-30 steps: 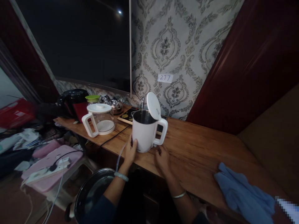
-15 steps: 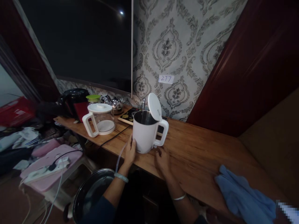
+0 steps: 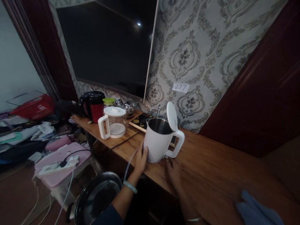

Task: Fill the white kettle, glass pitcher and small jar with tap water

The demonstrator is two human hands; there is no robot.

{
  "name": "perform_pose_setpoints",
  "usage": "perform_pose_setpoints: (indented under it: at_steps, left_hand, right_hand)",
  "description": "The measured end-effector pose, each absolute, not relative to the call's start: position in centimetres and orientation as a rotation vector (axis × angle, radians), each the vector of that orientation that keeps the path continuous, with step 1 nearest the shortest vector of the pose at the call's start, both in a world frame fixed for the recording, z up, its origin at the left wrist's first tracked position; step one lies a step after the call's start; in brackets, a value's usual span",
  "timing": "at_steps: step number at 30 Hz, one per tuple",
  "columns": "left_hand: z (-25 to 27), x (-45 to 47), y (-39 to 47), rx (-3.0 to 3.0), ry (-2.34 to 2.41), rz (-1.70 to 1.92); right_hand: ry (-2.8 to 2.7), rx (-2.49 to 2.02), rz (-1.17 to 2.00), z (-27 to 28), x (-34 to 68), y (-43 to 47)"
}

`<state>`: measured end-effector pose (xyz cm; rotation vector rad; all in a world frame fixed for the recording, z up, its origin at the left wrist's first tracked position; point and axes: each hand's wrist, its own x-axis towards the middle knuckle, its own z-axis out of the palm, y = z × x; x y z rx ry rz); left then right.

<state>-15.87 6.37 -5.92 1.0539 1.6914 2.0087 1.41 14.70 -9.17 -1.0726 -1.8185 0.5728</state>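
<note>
A white electric kettle (image 3: 156,145) stands upright near the table's front edge, its lid (image 3: 172,116) raised and its steel inside showing. My left hand (image 3: 141,157) is wrapped against the kettle's left side, thumb toward me and the other fingers partly hidden. Below the kettle's handle (image 3: 179,145), my right hand (image 3: 173,170) has curled fingers at the base. Whatever they grip there is hidden. A clear tube (image 3: 128,165) hangs by my left wrist. Behind the kettle lies a black induction cooker (image 3: 142,121) with a metal spout (image 3: 158,111) rising beside it.
Left on the wooden table (image 3: 201,159) stand a glass jug (image 3: 117,126) with a white lid, a black-and-red kettle (image 3: 95,107) and small metal teapots (image 3: 128,108). A blue cloth (image 3: 257,207) lies at right. Below are a dark pot (image 3: 98,197) and a pink stool (image 3: 63,165) with a power strip.
The view has turned left, so everything sits further right and slightly lower. My left hand stays on the kettle's side, and my right hand remains under its handle.
</note>
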Motion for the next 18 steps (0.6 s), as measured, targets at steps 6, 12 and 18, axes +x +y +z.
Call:
perform_pose_setpoints:
  at_steps: [6,12,18]
  left_hand:
    - [-6.0,-15.85,6.49,1.035,1.684,2.015]
    - [-6.02,-15.86,6.54,1.059,1.663,2.026]
    - [-5.8,-15.77,6.43,1.063,1.662,2.031]
  right_hand:
    - [-1.735,-1.062,0.79,-8.25,0.83,15.22]
    - [-1.715,-1.078,0.728,-8.49,0.57,15.25]
    - [-1.738,-1.065,0.676,-8.36,0.51,14.55]
